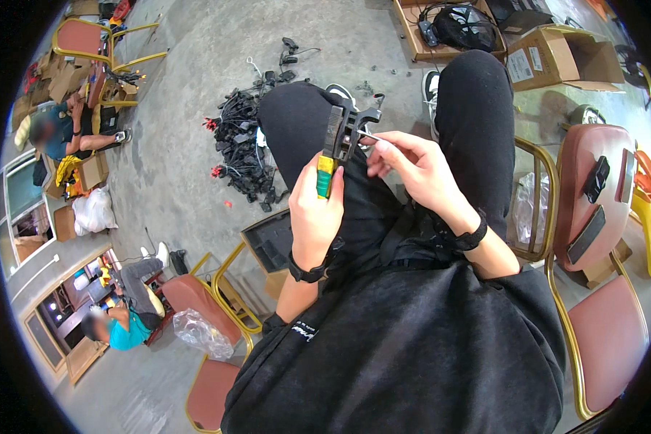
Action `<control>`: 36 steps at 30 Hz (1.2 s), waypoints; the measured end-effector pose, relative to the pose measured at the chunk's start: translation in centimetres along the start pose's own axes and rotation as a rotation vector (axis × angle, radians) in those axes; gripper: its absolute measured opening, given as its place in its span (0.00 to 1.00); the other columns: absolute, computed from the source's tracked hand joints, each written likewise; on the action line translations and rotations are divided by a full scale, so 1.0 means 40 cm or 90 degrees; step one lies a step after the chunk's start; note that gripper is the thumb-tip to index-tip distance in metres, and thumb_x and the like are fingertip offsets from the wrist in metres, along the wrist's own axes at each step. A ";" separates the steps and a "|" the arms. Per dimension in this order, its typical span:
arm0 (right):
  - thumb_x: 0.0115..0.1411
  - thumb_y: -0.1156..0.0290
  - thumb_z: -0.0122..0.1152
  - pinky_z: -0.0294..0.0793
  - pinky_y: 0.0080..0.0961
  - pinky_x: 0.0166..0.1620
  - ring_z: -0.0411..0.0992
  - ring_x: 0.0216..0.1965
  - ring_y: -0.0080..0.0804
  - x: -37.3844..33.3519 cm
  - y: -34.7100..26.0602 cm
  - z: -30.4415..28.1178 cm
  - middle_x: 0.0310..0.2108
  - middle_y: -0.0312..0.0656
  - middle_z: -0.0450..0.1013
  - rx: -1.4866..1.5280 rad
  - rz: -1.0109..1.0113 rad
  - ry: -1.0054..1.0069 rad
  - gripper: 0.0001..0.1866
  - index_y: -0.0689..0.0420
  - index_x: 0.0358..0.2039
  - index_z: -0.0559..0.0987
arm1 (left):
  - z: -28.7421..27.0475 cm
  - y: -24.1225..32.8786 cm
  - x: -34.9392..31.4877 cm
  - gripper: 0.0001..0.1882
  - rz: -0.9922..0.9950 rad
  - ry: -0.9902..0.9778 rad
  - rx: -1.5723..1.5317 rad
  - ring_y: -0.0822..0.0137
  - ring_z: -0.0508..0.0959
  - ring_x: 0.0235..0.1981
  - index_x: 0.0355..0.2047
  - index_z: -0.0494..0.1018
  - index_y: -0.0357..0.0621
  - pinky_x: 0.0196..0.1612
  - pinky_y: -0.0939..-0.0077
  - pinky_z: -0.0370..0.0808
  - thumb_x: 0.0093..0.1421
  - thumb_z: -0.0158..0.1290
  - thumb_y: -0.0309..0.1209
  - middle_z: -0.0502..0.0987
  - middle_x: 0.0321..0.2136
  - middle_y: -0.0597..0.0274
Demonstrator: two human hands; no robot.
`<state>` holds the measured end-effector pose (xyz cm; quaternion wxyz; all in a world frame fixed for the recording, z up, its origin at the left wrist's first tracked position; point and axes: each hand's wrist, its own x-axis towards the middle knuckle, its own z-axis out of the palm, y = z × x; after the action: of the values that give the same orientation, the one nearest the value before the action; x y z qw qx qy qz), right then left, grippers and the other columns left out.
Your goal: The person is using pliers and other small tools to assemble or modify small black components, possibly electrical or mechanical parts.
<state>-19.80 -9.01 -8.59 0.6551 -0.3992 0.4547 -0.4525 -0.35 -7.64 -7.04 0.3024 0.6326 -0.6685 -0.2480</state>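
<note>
Over my lap, my left hand (317,210) is closed around a yellow-and-green grip (325,176). Beyond its fingertips extends a black, bracket-like plastic part (349,130) with a ribbed grey strip along its left side. Whether grip and black part are one piece, I cannot tell. My right hand (416,168) is just to the right, with thumb and forefinger pinched at a thin metal rod (369,135) that reaches the black part's right side. The other right fingers are curled and partly hidden. Both wrists wear black bands.
A heap of black cabled parts (242,137) lies on the concrete floor at left. Cardboard boxes (539,61) stand far right. A chair (593,195) at right bears flat dark items; more chairs (202,311) are at left. Two people (126,325) sit farther left.
</note>
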 end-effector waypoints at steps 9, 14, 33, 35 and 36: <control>0.74 0.63 0.55 0.81 0.21 0.33 0.82 0.29 0.29 0.005 -0.050 -0.018 0.25 0.40 0.78 0.211 0.195 -0.057 0.17 0.65 0.48 0.81 | 0.008 0.003 -0.002 0.16 0.060 0.015 0.030 0.45 0.83 0.39 0.51 0.75 0.35 0.43 0.61 0.79 0.62 0.61 0.21 0.81 0.38 0.44; 0.65 0.74 0.65 0.79 0.31 0.44 0.79 0.43 0.39 0.007 -0.017 0.001 0.39 0.47 0.76 -0.501 -0.329 0.141 0.13 0.58 0.50 0.83 | 0.000 -0.003 0.001 0.16 -0.017 -0.009 -0.013 0.46 0.83 0.36 0.50 0.75 0.33 0.42 0.64 0.79 0.62 0.62 0.22 0.82 0.38 0.44; 0.77 0.61 0.48 0.71 0.18 0.20 0.73 0.15 0.23 0.017 -0.038 -0.021 0.20 0.37 0.74 0.184 0.171 -0.110 0.20 0.66 0.53 0.78 | 0.005 -0.002 0.000 0.15 0.001 0.014 0.002 0.61 0.83 0.33 0.48 0.77 0.35 0.41 0.68 0.78 0.62 0.64 0.26 0.83 0.34 0.51; 0.76 0.62 0.48 0.73 0.20 0.19 0.73 0.14 0.25 0.018 -0.035 -0.020 0.19 0.38 0.74 0.265 0.205 -0.105 0.21 0.68 0.53 0.77 | 0.005 -0.002 0.000 0.15 0.000 0.012 0.005 0.60 0.84 0.33 0.48 0.77 0.35 0.41 0.68 0.78 0.62 0.64 0.26 0.83 0.34 0.51; 0.76 0.62 0.48 0.73 0.21 0.18 0.73 0.14 0.25 0.019 -0.033 -0.020 0.19 0.38 0.75 0.309 0.222 -0.102 0.21 0.69 0.53 0.77 | 0.005 -0.003 0.001 0.15 0.006 0.014 0.008 0.60 0.84 0.33 0.48 0.77 0.35 0.41 0.68 0.78 0.62 0.64 0.26 0.83 0.34 0.51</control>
<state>-20.72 -10.17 -7.73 0.8327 -0.1815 0.3418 -0.3961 -0.42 -7.69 -7.27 0.3068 0.6343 -0.6695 -0.2352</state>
